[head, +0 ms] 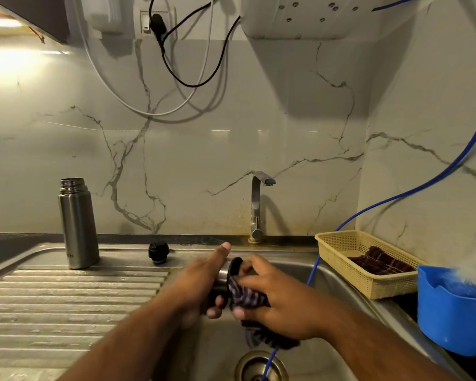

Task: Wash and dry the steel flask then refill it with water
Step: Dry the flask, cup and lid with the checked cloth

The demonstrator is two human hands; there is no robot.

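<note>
Here, at a steel sink (66,298), the steel flask (77,224) stands upright and uncapped on the ribbed drainboard, well left of the basin and apart from both hands. Over the basin, the right hand (275,295) has its fingers bunched tight on a striped cloth (245,295), pressing it to the open end of the steel cap (222,273). The left hand (201,281) grips that cap, its fingers curled round it and the forefinger held out straight. A black stopper (158,252) sits on the drainboard between flask and hands. The flask looks rigid and smooth-walled, probably slick if damp and light while unfilled. A full wrap round its mid-body seems the safest hold, clear of the threaded neck. The small cap, likely just as slippery, wants a firm grip round its wall.
</note>
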